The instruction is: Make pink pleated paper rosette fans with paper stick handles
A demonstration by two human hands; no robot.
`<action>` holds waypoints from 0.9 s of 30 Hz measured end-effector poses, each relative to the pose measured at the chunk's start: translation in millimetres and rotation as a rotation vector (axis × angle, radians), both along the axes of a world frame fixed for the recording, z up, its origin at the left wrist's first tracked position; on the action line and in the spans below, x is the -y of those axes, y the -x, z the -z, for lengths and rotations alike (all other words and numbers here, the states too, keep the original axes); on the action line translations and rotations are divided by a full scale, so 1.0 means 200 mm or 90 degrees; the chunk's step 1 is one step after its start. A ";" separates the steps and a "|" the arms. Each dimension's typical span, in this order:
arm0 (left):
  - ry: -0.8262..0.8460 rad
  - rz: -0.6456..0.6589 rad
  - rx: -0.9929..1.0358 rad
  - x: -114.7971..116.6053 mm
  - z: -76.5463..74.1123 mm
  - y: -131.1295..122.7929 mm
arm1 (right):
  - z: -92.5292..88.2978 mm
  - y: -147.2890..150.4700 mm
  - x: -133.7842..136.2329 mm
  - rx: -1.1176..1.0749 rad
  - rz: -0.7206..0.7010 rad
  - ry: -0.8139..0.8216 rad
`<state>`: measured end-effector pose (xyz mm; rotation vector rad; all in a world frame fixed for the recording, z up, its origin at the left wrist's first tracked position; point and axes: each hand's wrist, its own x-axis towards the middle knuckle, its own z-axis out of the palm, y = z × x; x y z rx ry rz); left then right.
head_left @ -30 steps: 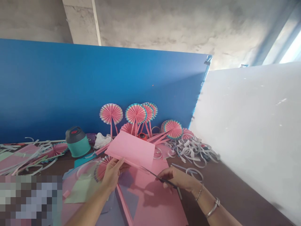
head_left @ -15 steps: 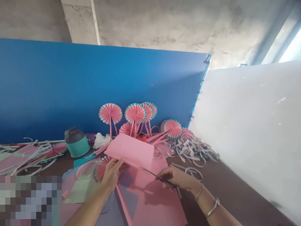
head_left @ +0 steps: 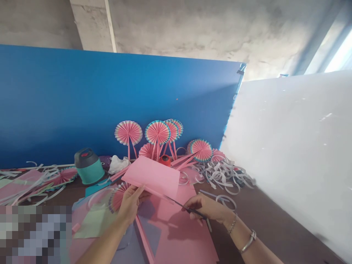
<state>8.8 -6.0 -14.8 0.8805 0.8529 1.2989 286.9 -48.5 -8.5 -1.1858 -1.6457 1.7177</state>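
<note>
My left hand (head_left: 132, 201) pinches the near edge of a folded sheet of pink paper (head_left: 152, 174), thumb on top. My right hand (head_left: 202, 207) is closed around dark scissors (head_left: 180, 205), whose blades lie along the paper's near edge at its right part. Part of the scissors' handles is hidden by the fingers. Under both hands lie larger pink sheets (head_left: 189, 242) on the table. A pleated pink paper fan (head_left: 118, 198) lies just left of my left hand, partly covered. A narrow pink paper strip (head_left: 144, 238) runs toward me between my forearms.
Several pink paper fans (head_left: 157, 132) lean against the blue partition (head_left: 82, 95). A teal container with a dark lid (head_left: 89, 167) stands at the back left. White paper strips (head_left: 222, 176) are heaped at the back right, near a white wall (head_left: 297, 146). Pale green paper (head_left: 95, 222) lies left.
The view has shifted very slightly. Both hands, the pink paper and the scissors keep practically the same positions.
</note>
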 end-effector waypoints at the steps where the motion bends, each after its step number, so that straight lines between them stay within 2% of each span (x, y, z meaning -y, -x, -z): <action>1: -0.001 0.002 -0.001 0.00 0.00 0.00 | 0.00 0.00 0.00 -0.003 -0.002 0.006; 19: -0.006 0.026 -0.001 0.01 0.01 -0.02 | 0.00 0.02 0.00 -0.003 0.013 0.017; 27: -0.001 0.009 -0.014 0.01 0.02 -0.02 | 0.00 0.02 0.00 0.020 0.030 0.008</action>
